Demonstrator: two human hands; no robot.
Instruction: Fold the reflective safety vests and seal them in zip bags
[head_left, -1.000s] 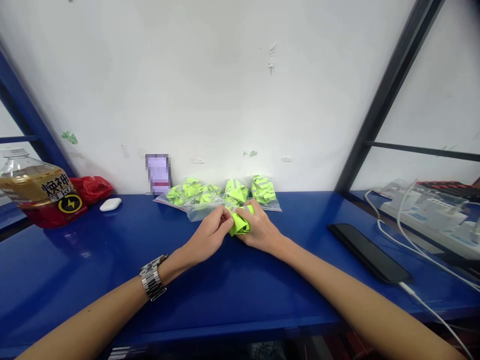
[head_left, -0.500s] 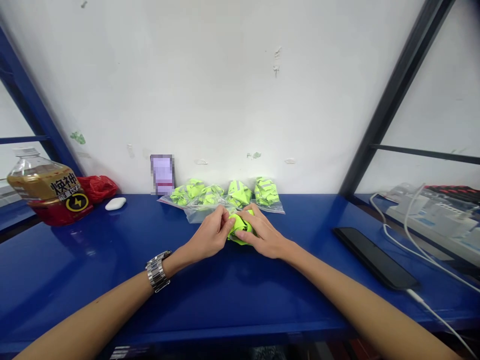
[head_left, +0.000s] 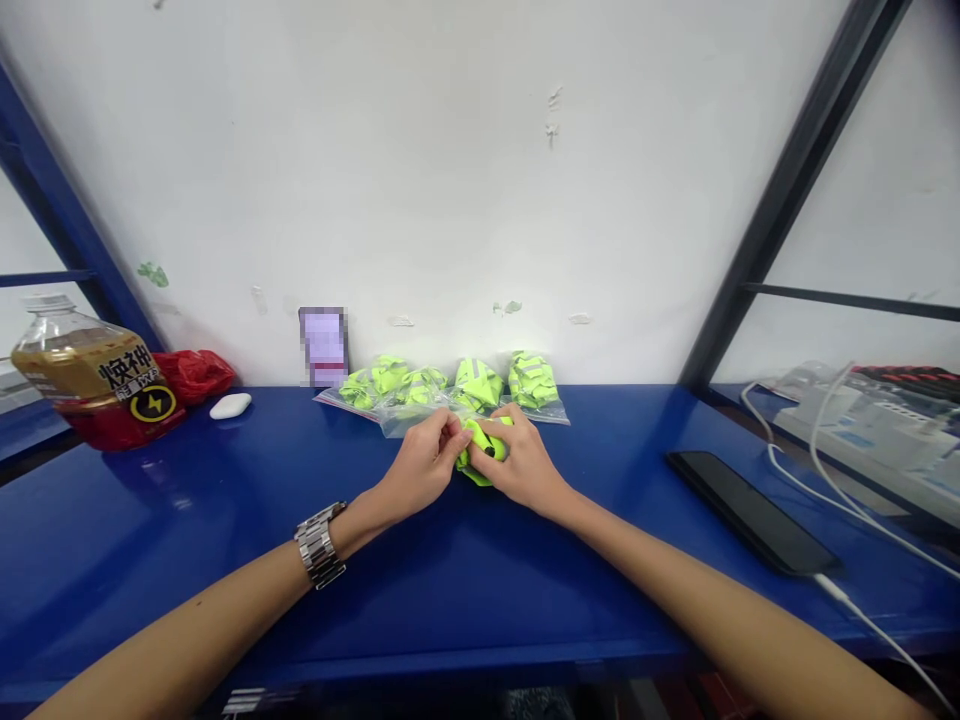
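Between both hands, just above the blue tabletop, is a bundled neon-yellow reflective vest with a dark mark on it. My left hand pinches its left edge between thumb and curled fingers. Around the bundle's right and top sides wraps my right hand, thumb in front. Just behind the hands lie several more bundled yellow vests with grey strips, in clear plastic bags. One bag's front edge is partly covered by my left hand.
A phone leans on the wall at the back. Left are a drink bottle, a red plastic bag and a white case. Right, another phone is plugged into a white cable, near power strips.
My right thumb has shifted up and left on the vest, and the fingers have drawn tighter around it. The bundle looks more compact. My left hand keeps its pinch nearly in place.
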